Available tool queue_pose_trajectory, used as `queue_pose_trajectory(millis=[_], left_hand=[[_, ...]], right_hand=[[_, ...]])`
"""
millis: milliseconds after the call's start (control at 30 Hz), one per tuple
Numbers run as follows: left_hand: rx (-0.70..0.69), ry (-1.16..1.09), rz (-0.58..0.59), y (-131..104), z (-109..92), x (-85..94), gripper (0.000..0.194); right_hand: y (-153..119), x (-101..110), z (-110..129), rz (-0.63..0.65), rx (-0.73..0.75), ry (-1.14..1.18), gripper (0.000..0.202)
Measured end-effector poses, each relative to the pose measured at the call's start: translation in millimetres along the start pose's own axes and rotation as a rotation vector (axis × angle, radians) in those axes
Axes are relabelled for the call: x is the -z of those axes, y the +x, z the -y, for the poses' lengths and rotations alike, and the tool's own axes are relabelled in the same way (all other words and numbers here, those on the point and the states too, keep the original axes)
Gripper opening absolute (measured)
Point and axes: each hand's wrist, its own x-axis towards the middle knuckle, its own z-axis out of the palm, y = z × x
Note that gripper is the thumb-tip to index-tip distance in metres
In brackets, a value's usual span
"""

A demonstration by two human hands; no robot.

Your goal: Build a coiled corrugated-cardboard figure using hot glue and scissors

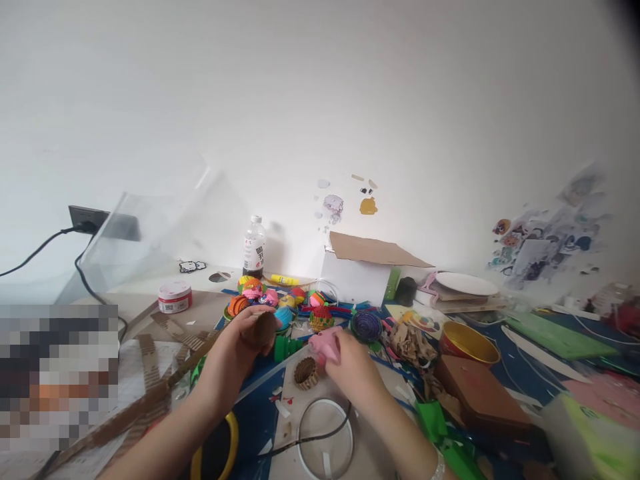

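We see our left hand [240, 341] gripping a brown round piece [263, 329], its broad end turned toward us, above the middle of the cluttered surface [289, 432]. Our right hand [350, 355] grasps a pink tool [327, 343], its front pointing left toward that piece, the two apart. Between our forearms, a corrugated brown ring [313, 381] sits just below the pink tool, and nearer to us lies a white hoop [352, 437] with a dark cord [295, 443] running across it. Beyond our hands we have a cluster of colorful ridged balls [251, 288], a coiled dark purple piece [367, 327] and a bottle [255, 248] with dark liquid low inside. To our right, crumpled brown paper [413, 342] lies near a gold-lined bowl [469, 341] and a brown box [483, 395].
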Motion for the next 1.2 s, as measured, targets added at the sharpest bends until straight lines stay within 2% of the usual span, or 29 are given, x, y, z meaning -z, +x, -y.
queue_pose_trajectory(millis=[133,200,300,367,433,467,567,667,733,800,867,933,1067,1200], left_hand=[[0.022,0.145,0.03,5,-12,5.9,0.025],[-0.038,0.239,0.057,8,-18,10.8,0.029],[-0.1,0.436,0.013,14,-21,18.2,0.022],[0.002,0.608,0.006,17,-17,21.2,0.015],[0.109,0.774,0.092,16,-8,21.6,0.012],[0.14,0.909,0.172,15,-3,20.7,0.011],[0.067,1.252,0.286,4,11,14.2,0.013],[-0.056,1.56,0.272,-11,21,5.4,0.027],[-0.068,1.621,0.282,-17,25,0.5,0.036],[-0.052,1.643,0.312,-18,28,-2.4,0.04],[-0.045,1.663,0.327,-16,31,-3.4,0.04],[-0.051,1.672,0.326,-12,36,-3.1,0.04],[-0.087,1.649,0.305,-5,46,-1.9,0.039],[-0.127,1.619,0.306,-3,52,-2.5,0.034]], right_hand=[[2,11,4,-0.002,-0.038,0.005,0.036],[1,15,8,0.005,-0.047,0.04,0.038],[0,23,14,0.004,-0.051,0.088,0.04],[-1,29,18,0.008,-0.065,0.105,0.042],[-1,34,21,0.017,-0.107,0.124,0.046],[-1,35,22,0.013,-0.133,0.137,0.048],[-2,33,25,-0.053,-0.18,0.218,0.053],[-4,25,30,-0.233,-0.14,0.352,0.058],[-5,23,35,-0.349,-0.117,0.44,0.059],[-6,24,41,-0.401,-0.135,0.561,0.054],[-7,27,46,-0.361,-0.221,0.74,0.037],[-7,28,47,-0.263,-0.331,0.953,0.023],[-3,23,43,-0.143,-0.392,1.248,0.038],[1,17,38,-0.096,-0.41,1.278,0.051]])
